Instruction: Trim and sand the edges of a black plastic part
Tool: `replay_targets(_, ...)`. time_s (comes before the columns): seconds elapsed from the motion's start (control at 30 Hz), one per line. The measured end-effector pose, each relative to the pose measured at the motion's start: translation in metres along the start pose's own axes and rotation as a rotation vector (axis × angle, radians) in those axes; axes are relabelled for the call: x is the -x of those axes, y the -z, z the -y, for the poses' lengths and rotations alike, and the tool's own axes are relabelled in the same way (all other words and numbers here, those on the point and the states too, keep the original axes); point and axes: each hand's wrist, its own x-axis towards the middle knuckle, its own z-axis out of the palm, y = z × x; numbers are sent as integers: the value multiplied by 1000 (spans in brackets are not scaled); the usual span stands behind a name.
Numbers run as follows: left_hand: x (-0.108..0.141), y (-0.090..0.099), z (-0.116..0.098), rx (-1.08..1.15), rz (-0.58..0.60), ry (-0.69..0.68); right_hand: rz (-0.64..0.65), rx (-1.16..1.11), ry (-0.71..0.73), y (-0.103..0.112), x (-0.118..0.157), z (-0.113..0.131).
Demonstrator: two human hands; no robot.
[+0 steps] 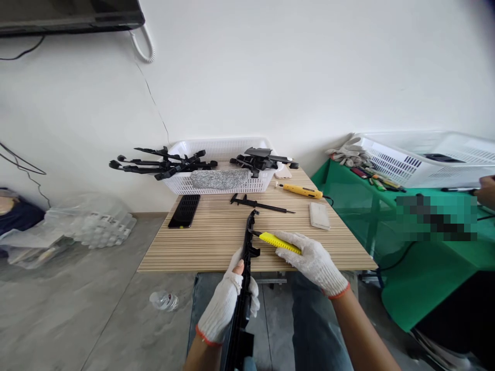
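Observation:
Gloved in white knit, my left hand [228, 301] is wrapped round a long black plastic part [243, 304], which stretches from my lap up over the table's front edge. My right hand [311, 260], gloved too, grips a yellow utility knife [279, 242]. The knife's dark tip is at the upper end of the black part; whether it touches cannot be told. Behind them on the wooden table [216, 245] lie a black caliper [263, 204], a black phone [184, 211], a yellow corded tool [301, 191] and a small white block [319, 216].
A white basket [181, 184] with black parts stands at the table's back. On the right, a green-covered table [348, 193] bears another white basket [410, 172], gloves and pens; another person's hand [486, 191] is there. Plastic bags [93, 221] lie on the floor at left.

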Motion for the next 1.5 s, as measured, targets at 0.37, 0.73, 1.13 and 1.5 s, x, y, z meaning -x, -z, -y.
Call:
replay_targets(0.37,-1,-3,1,-90,-55,-18,-39,-3,-18,-2,2,1)
replay_targets(0.73,1,0,1,-86,-15,11,-55,-26,-27,-3,3,0)
replay_targets(1.13,6,-9,-6,-113,-32,19,-59,-35,5,-1,4,-1)
replay_targets(1.5,3,-4,0,-98,-28,-46,-65,8,-16,-2,5,0)
